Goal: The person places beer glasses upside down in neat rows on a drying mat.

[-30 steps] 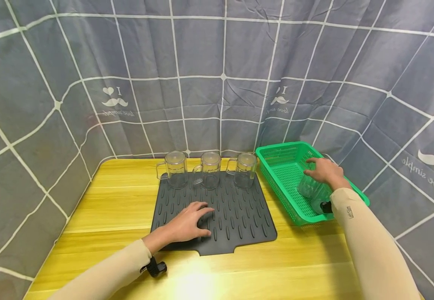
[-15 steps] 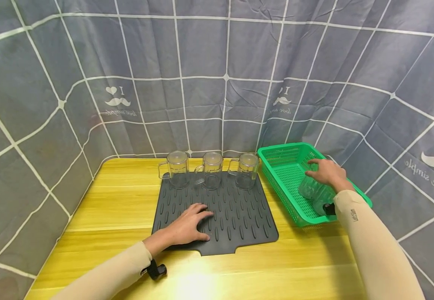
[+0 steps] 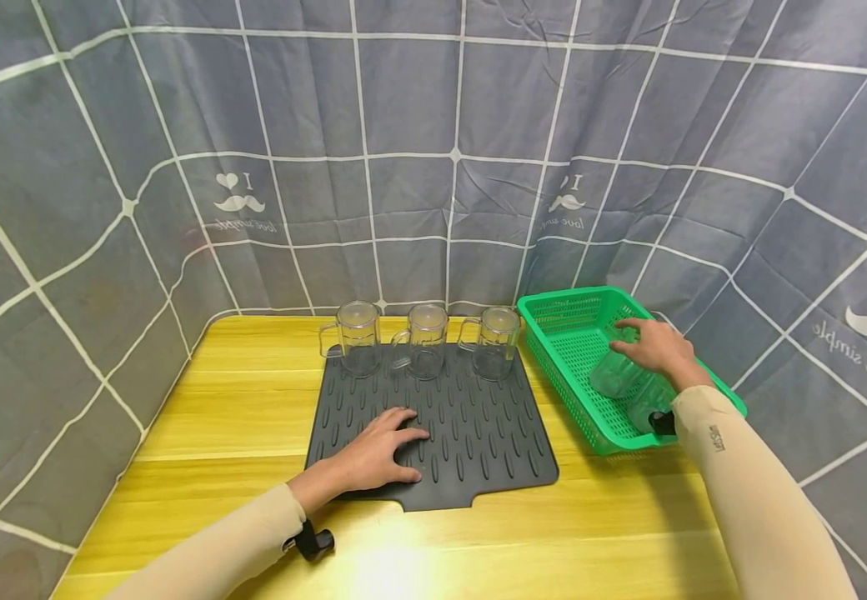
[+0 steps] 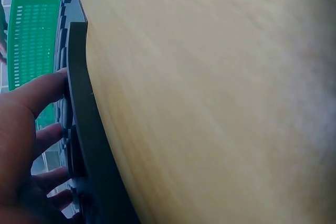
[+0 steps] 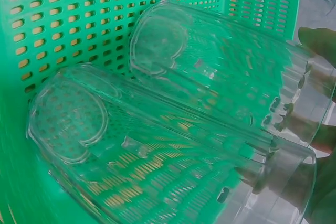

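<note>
My right hand reaches into the green basket, its thumb and fingers at the rim of the farther of two clear glass mugs. That mug lies on its side beside the nearer glass mug; their handles are hard to make out. In the right wrist view, some fingers show through the glass. My left hand rests on the black drying mat, fingers spread, holding nothing. At the mat's back edge, three glass mugs stand in a row: left mug, middle mug, right mug.
A yellow wooden table carries the mat and the basket, which stands to the mat's right. A grey curtain with white grid lines encloses the back and both sides. The row's mug handles point left.
The farther mug in the basket has shifted slightly left with my right hand, widening the gap from the nearer mug. My left hand stays on the mat. The head view has turned slightly left.
</note>
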Available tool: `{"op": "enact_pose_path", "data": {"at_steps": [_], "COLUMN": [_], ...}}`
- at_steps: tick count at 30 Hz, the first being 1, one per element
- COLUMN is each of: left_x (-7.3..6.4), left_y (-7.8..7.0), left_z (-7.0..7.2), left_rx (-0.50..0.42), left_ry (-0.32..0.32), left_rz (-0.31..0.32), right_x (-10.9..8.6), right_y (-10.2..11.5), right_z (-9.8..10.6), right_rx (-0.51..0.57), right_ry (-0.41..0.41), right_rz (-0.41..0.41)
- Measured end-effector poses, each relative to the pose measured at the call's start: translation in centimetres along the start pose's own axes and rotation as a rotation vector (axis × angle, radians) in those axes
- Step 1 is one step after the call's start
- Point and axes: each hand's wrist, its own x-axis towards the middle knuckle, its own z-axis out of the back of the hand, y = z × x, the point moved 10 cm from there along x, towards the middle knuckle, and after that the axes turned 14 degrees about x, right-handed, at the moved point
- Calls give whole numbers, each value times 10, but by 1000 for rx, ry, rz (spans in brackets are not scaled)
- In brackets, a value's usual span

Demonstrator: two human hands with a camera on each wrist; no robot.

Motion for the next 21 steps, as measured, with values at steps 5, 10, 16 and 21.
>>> {"op": "enact_pose_path", "data": {"at_steps": [5,10,16,21], "left_x": [0,-1,-1,-2], "left_y": [0,-1,-1,-2], "left_z": [-1,-2,-2,-1], "left_rx": [12,32,55,58], "left_ry": [3,10,15,18], "left_rz": [-5,-15,-34,-40], "right_x": [-2,-3,-8,-11], "right_y": [2,9,17,24], "right_z": [4,8,17,23], "right_rx": [20,59,148,225], "right_ry": [-30,-49,-72,-116], "right_rz": [17,35,57,103]}}
